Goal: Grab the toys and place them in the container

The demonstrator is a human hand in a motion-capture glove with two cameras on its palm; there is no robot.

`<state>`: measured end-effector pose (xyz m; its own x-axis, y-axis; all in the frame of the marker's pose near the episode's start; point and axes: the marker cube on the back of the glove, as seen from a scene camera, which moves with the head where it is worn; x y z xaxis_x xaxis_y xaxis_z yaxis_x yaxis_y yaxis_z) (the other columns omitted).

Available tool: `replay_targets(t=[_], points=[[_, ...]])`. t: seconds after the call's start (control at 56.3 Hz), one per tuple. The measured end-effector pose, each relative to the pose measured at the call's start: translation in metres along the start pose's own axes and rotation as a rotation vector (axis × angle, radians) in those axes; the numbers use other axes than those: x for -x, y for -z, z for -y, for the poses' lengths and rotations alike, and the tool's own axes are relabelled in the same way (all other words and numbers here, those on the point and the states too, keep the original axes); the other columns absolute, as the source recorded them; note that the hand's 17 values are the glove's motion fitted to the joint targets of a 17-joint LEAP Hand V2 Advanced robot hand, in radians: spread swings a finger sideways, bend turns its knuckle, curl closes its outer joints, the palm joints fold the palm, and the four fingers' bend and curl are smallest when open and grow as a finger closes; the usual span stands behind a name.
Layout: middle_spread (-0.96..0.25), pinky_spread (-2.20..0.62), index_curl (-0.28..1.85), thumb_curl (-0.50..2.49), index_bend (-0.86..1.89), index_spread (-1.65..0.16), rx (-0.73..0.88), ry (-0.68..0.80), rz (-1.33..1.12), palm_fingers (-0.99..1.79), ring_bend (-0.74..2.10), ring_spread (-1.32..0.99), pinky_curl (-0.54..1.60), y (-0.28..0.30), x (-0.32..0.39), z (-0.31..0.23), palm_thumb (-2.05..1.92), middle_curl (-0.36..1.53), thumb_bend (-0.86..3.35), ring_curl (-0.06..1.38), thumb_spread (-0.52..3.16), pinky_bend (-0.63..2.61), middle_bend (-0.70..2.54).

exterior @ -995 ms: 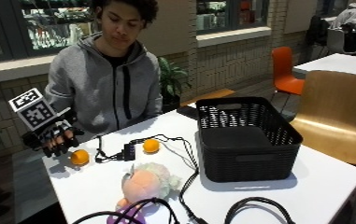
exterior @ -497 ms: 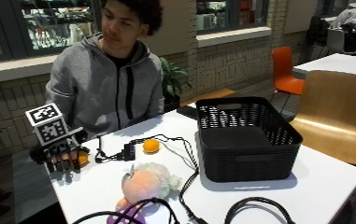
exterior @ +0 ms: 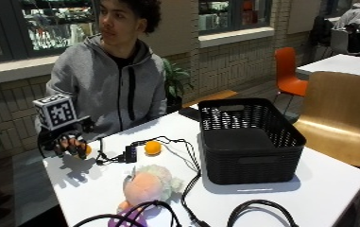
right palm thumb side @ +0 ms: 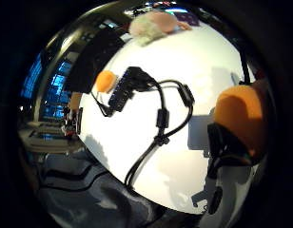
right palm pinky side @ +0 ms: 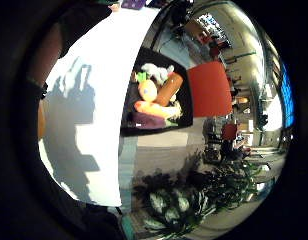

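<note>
**Gloved hand raised over worktop edge with orange ball in grip**

Seen from the outside view: right hand held above the worktop near its edge, well apart from the black basket. Fingers curled around a small orange ball, only a sliver of it visible past the fingertips. Confirmed in the thumb side palm view: orange ball close against the palm, gloved fingers wrapped at its edge. Grip therefore clenched on that ball.

Second orange ball resting on the worktop, between the hand and the basket, just beside a black cable box with leads trailing across the surface. Same ball and cable box visible below the palm.

Plush toy with pale hair lying on the worktop, nearer the camera than the basket, well clear of its wall. Basket upright; no toys visible inside from this angle.

Little finger side palm view: dark tray of toys beyond the worktop's edge; placement relative to the basket not determinable.
</note>
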<state>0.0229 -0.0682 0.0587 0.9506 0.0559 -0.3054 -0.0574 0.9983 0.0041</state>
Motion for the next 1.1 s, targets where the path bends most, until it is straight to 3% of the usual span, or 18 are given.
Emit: replay_targets(t=[0.391, 0.515, 0.622, 0.728, 0.888, 1.013, 1.102], points=[[-0.08, -0.03, 0.67, 0.38, 1.26, -0.10, -0.217, 0.404, -0.143, 0.16, 0.18, -0.17, 0.28, 0.149, 0.099, 0.078, 0.44, 0.39, 0.55, 0.12, 1.52, 0.27, 0.49], [-0.11, -0.03, 0.65, 0.38, 1.23, -0.10, -0.231, 0.626, -0.101, 0.21, 0.21, -0.19, 0.28, 0.171, 0.174, 0.117, 0.44, 0.42, 0.54, 0.15, 1.53, 0.23, 0.54], [-0.13, -0.03, 0.64, 0.39, 1.22, -0.10, -0.176, 0.831, -0.095, 0.23, 0.21, -0.21, 0.29, 0.176, 0.229, 0.187, 0.44, 0.43, 0.54, 0.16, 1.53, 0.22, 0.54], [-0.14, -0.03, 0.64, 0.39, 1.22, -0.11, -0.105, 0.802, -0.060, 0.24, 0.21, -0.22, 0.30, 0.170, 0.269, 0.256, 0.44, 0.45, 0.53, 0.18, 1.53, 0.20, 0.54], [-0.15, -0.03, 0.63, 0.39, 1.22, -0.11, 0.015, 0.538, 0.023, 0.25, 0.21, -0.24, 0.30, 0.144, 0.332, 0.317, 0.44, 0.46, 0.53, 0.20, 1.55, 0.19, 0.54], [-0.16, -0.03, 0.63, 0.39, 1.22, -0.10, 0.022, 0.729, -0.118, 0.25, 0.20, -0.24, 0.31, 0.121, 0.340, 0.330, 0.44, 0.48, 0.54, 0.21, 1.56, 0.19, 0.53], [-0.16, -0.03, 0.62, 0.38, 1.19, -0.11, 0.106, 0.660, -0.076, 0.23, 0.21, -0.24, 0.31, 0.115, 0.349, 0.328, 0.40, 0.48, 0.51, 0.23, 1.54, 0.20, 0.53]])
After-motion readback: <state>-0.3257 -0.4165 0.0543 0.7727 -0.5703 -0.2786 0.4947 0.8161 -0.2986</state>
